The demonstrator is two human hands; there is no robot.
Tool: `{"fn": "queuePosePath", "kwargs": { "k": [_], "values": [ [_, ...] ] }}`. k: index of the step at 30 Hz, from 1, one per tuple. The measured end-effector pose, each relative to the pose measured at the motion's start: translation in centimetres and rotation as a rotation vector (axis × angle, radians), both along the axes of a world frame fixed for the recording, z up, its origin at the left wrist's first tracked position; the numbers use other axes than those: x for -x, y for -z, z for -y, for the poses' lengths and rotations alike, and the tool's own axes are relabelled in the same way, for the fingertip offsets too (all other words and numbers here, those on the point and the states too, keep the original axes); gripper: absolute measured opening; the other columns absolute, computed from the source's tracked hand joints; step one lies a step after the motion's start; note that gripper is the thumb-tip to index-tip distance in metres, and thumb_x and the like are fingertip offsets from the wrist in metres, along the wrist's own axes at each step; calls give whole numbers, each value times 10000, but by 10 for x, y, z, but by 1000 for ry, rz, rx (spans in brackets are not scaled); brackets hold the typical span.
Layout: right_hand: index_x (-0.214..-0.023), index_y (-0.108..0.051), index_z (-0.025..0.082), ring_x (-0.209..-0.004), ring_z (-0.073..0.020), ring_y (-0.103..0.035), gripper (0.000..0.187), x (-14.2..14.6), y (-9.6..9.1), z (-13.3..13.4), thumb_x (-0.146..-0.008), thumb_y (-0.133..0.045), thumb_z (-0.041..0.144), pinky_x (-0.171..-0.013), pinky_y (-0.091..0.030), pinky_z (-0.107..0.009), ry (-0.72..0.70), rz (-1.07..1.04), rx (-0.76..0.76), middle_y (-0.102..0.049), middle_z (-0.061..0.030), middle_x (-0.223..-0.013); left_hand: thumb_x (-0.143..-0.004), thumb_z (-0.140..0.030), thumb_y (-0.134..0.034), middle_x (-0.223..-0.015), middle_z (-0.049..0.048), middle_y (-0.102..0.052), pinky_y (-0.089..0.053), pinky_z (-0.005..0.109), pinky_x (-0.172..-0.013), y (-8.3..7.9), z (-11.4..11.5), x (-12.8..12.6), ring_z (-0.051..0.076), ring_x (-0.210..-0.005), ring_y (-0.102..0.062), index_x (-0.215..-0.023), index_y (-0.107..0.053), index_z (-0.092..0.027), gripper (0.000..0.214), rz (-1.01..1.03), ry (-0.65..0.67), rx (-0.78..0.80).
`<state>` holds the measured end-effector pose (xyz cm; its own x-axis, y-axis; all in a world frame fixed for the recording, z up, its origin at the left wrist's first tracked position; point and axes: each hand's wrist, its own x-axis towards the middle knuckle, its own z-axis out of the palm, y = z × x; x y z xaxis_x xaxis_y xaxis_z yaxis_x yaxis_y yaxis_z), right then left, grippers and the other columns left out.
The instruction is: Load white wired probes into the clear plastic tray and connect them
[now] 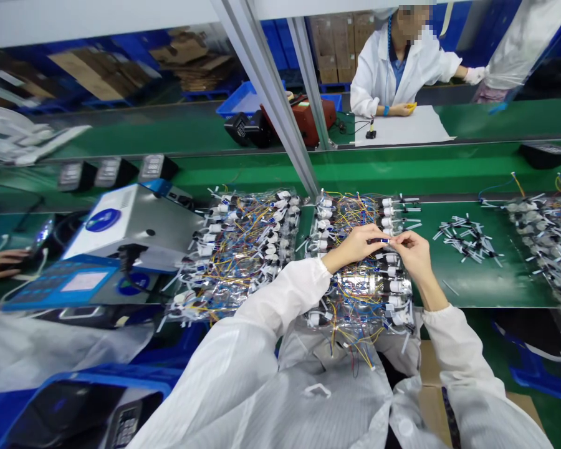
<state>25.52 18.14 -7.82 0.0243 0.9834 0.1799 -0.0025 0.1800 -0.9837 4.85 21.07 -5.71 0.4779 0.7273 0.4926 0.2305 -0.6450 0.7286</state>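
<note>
1. Head view: left hand [355, 245], thumb and fingers pinched on one end of a small white part [386, 241].
2. Right hand [415, 251]: fingertips pinched on the other end of the part.
3. Part: held between both hands, just above the tray [355, 293] of wired units.
4. Second tray [238, 249]: beside it, to the left.
5. Loose pieces [467, 240]: on the green mat [495, 280], to the right.

I can read no text anywhere on my feed. The grey machine [140, 215] carries a round blue emblem [103, 219], but its lettering is too small to make out. The blue control panel [51, 290] in front of it has a pale screen [85, 281] with nothing legible on it. The black boxes [110, 172] on the belt bear pale labels, all blurred.
</note>
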Motion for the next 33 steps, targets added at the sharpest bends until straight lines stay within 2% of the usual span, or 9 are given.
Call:
{"fn": "queuePosePath", "kwargs": {
  "k": [5, 12, 17, 23, 27, 33],
  "values": [
    [-897, -697, 234, -804, -194, -686, 246, -1, -1, 3, -808, -855, 399, -778, -566, -349, -12, 18, -27, -739, -35, -893, -955, -362, -730, -975, 78, -752, -566, 326, -834, 0, -2, 1, 176, -899, -702, -1117, -802, -193, 244, 17, -12, 4],
    [-867, -705, 218, -777, -194, -686, 244, -6, -4, 4, -814, -839, 415, -748, -551, -342, -13, 120, -31, -750, -46, -871, -960, -350, -724, -971, 76, -747, -556, 313, -820, 1, -2, 3, 167, -883, -692, -1123, -805, -196, 238, -12, -1, -16],
    [-732, -596, 221, -786, -207, -703, 312, -4, -8, 7, -806, -829, 416, -743, -553, -340, -24, 117, -32, -748, -41, -817, -967, -345, -713, -966, 85, -745, -556, 308, -826, 0, -2, 4, 166, -887, -694, -1118, -811, -181, 243, -21, 74, -7],
    [-675, -469, 231, -783, -197, -679, 384, -6, -10, 7, -845, -783, 373, -754, -531, -337, -65, 147, -100, -723, -26, -804, -971, -377, -704, -986, 90, -738, -558, 328, -839, 1, -2, 5, 177, -904, -696, -1137, -806, -195, 267, -45, 85, 35],
    [-678, -471, 232, -804, -208, -690, 337, -7, -13, 5, -874, -733, 310, -751, -513, -338, -93, 222, -166, -717, -26, -813, -973, -382, -700, -988, 92, -739, -558, 329, -846, 3, -2, 6, 179, -906, -695, -1132, -806, -194, 268, -60, 74, 24],
    [-713, -544, 234, -820, -207, -682, 192, 3, -17, 8, -877, -619, 171, -782, -497, -335, -36, 447, -307, -687, -16, -798, -993, -331, -673, -1003, 89, -731, -552, 329, -870, 7, -4, 6, 179, -930, -687, -1136, -782, -179, 235, -98, 67, -50]
  ]
}}
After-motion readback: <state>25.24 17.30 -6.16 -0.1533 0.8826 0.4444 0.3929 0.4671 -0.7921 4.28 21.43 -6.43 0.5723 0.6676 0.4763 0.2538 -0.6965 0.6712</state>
